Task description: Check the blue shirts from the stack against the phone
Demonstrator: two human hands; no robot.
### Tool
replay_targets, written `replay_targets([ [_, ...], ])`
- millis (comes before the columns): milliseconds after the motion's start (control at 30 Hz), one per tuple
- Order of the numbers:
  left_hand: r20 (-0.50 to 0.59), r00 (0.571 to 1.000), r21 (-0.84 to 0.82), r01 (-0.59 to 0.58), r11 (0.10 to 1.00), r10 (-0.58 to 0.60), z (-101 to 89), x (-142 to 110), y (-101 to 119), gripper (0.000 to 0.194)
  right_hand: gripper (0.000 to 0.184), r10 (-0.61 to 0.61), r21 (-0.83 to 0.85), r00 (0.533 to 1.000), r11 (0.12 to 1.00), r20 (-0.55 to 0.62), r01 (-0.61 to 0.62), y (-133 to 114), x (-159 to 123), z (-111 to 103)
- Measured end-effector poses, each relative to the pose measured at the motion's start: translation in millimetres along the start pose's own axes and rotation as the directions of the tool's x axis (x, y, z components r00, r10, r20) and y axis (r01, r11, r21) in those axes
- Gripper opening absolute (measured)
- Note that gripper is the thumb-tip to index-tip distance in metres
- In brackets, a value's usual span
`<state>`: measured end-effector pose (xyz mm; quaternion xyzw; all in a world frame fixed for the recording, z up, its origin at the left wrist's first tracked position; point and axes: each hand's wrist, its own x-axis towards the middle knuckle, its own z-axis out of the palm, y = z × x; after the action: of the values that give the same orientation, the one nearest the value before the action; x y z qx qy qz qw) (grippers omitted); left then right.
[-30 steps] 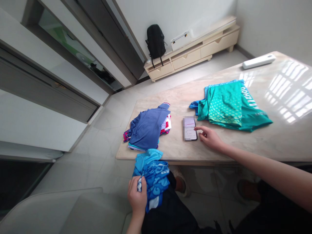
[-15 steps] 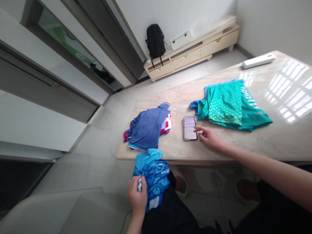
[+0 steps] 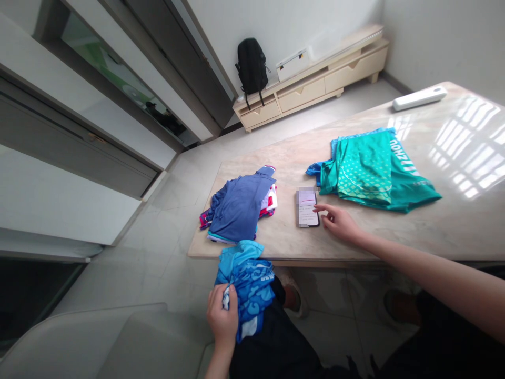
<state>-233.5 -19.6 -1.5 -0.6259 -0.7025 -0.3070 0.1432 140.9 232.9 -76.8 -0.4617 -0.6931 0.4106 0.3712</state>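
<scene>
My left hand (image 3: 223, 318) grips a bunched blue patterned garment (image 3: 246, 276) that hangs from the table's near edge down onto my lap. My right hand (image 3: 339, 222) rests on the marble table (image 3: 355, 168), its forefinger on the lit screen of a phone (image 3: 306, 207) lying flat. Left of the phone sits a pile of folded clothes (image 3: 239, 208) with a blue shirt on top. A teal and green garment (image 3: 371, 171) lies spread to the right of the phone.
A white remote (image 3: 418, 98) lies at the table's far side. A low wooden cabinet (image 3: 315, 79) with a black backpack (image 3: 251, 68) stands against the far wall. A pale chair back (image 3: 102, 342) is at lower left. Sliding doors run along the left.
</scene>
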Motion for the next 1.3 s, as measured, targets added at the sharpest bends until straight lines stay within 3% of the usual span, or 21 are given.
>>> replay_targets([
  [567,0.003,1.000,-0.008,-0.022,1.000,0.022,0.8,-0.1,-1.1,0.009,0.045,-0.017,-0.001,0.998,1.000,0.067,0.017,-0.9,-0.3,0.0],
  [967,-0.006,1.000,-0.005,0.004,1.000,-0.005,0.6,0.4,0.6,0.013,0.043,-0.002,0.011,0.999,1.000,0.036,0.002,-1.9,-0.6,-0.4],
  [1300,0.000,1.000,0.001,0.007,1.000,-0.007,0.7,-0.3,-0.3,0.014,0.042,0.002,0.018,0.998,1.000,-0.065,-0.001,-3.1,-0.9,-2.4],
])
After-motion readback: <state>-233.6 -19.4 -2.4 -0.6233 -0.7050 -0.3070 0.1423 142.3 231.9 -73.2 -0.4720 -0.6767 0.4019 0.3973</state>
